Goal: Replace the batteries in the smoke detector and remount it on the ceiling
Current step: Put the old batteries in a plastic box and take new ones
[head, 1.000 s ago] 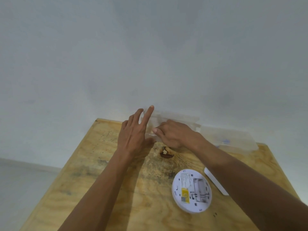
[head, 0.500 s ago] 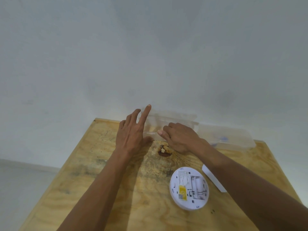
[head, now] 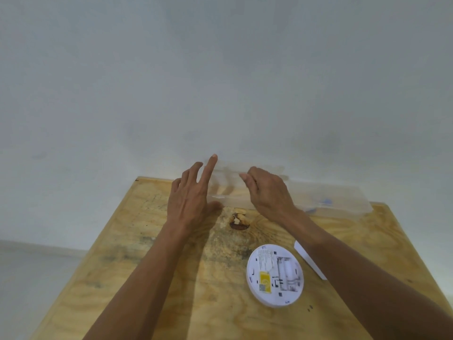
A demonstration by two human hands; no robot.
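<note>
Plywood tabletop [head: 152, 278] fills the lower view, pushed against a pale wall [head: 220, 69]. Clear plastic box [head: 348, 200] sits along the far edge by the wall, with what looks like its clear lid [head: 228, 185] at the left end; the edges are hard to make out. Left hand [head: 190, 200] lies flat against the box's left end, fingers straight and spread, index up. Right hand [head: 267, 192] has risen off the tabletop in the last second and now sits higher at the lid, fingers loosely bent; cannot tell if it grips anything. Likely the lid is being lifted to reach fresh batteries, none visible yet. Smoke detector [head: 275, 274] lies back-up near the right forearm, well apart from both hands, compartment looks open. White cover piece [head: 308, 260] sits just beside it, partly hidden by the arm. Dark knot [head: 239, 220] marks the wood below the hands.
</note>
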